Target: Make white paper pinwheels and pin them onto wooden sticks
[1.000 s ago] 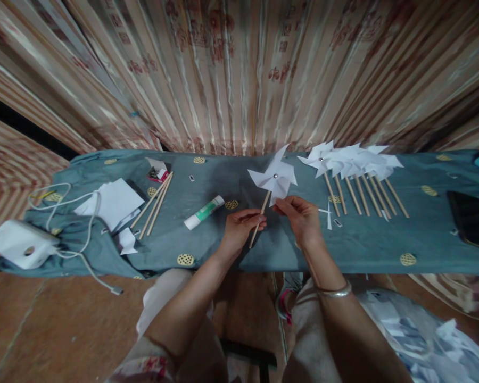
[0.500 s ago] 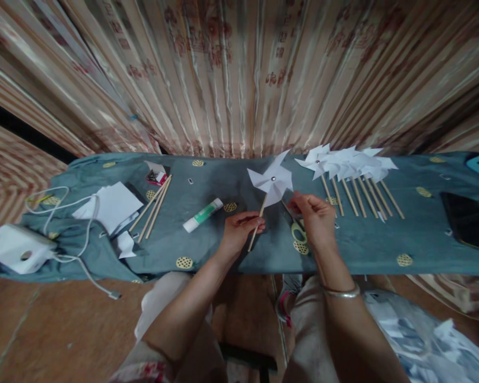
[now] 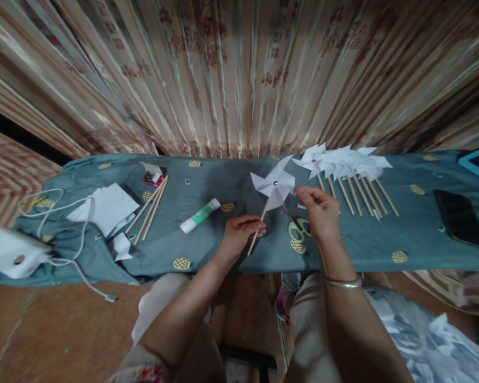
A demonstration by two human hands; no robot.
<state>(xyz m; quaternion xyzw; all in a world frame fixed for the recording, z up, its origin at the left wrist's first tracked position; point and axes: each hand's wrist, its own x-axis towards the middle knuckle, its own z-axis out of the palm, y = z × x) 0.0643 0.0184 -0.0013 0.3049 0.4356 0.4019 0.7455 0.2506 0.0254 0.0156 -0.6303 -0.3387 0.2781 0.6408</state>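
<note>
A white paper pinwheel (image 3: 274, 183) on a thin wooden stick is held up over the blue-grey cloth (image 3: 231, 250). My left hand (image 3: 239, 234) pinches the stick near its lower end. Just right of the pinwheel's blades, my right hand (image 3: 321, 215) is closed, its fingertips pinching a small white scrap next to a blade. Green-handled scissors (image 3: 297, 230) lie on the cloth below my right hand.
Several finished pinwheels (image 3: 345, 162) lie in a row at the right. A glue stick (image 3: 201, 214), loose sticks (image 3: 149, 207), white paper sheets (image 3: 104, 205), a small box (image 3: 151, 175), a white charger with cable (image 3: 11, 252) and a dark phone (image 3: 457, 218) also lie on the cloth. A curtain hangs behind.
My right hand has moved right and up from the stick to beside the blades, uncovering the scissors. The pinwheel stays in my left hand, slightly raised.
</note>
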